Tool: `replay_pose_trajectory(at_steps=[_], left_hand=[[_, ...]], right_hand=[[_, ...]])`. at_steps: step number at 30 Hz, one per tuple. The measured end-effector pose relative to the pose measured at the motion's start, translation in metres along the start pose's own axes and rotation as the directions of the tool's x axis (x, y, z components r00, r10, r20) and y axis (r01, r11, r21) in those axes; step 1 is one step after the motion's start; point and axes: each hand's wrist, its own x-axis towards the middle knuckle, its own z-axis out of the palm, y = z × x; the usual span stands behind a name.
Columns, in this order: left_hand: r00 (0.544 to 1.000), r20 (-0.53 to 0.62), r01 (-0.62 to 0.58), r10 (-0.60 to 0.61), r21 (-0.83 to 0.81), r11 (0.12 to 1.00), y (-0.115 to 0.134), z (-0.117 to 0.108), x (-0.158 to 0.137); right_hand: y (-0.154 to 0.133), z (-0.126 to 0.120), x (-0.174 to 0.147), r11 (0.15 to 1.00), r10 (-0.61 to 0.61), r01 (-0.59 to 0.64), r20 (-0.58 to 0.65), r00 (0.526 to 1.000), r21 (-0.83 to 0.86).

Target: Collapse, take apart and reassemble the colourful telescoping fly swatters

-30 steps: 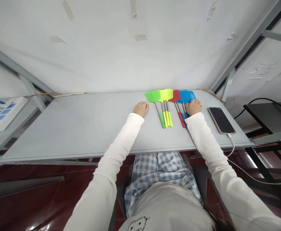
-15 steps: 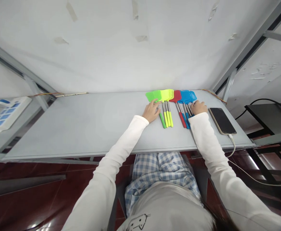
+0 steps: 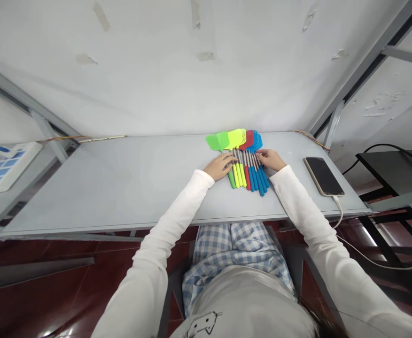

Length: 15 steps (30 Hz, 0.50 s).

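Note:
Several small fly swatters lie in a tight fan on the grey table, heads toward the wall and coloured grips toward me. From left to right come green swatters (image 3: 217, 141), yellow-green swatters (image 3: 237, 137), a red swatter (image 3: 249, 139) and blue swatters (image 3: 258, 142), with overlapping heads and metal shafts. My left hand (image 3: 220, 166) lies over the shafts at the green and yellow end, its fingers stretched out. At the other side, my right hand (image 3: 272, 159) has thumb and fingers closed at the shafts of the blue swatters, partly covering them.
A phone (image 3: 323, 176) with a white charging cable (image 3: 338, 206) lies on the table (image 3: 121, 188) to the right. At far left is a white power strip (image 3: 10, 168) with blue sockets. Metal frame posts and the wall bound the table; a dark stool (image 3: 396, 164) stands at right.
My right hand has moved left, bringing the blue swatters and the red one against the yellow-green ones. The gap between them has closed. The left hand stays near the green end.

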Motion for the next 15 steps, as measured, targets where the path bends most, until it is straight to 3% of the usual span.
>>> replay_pose_trajectory(at_steps=[4,8,12,15], left_hand=[[0.997,-0.062,0.047,-0.045,0.039,0.998,-0.008,-0.01,-0.005],[0.977,-0.137,0.179,-0.165,0.094,0.979,-0.012,-0.02,-0.007],[0.955,-0.185,0.248,-0.231,0.077,0.966,0.007,-0.022,-0.009],[0.958,-0.074,0.286,-0.279,0.115,0.951,0.027,-0.011,-0.008]], right_hand=[[-0.006,0.012,0.0,0.935,-0.017,-0.006,0.062,0.998,0.353],[-0.018,0.021,-0.005,0.697,-0.065,-0.066,0.155,0.986,0.714],[-0.027,0.026,-0.012,0.499,-0.113,-0.204,0.297,0.948,0.842],[-0.028,0.03,-0.011,0.482,-0.118,-0.178,0.265,0.957,0.858]])
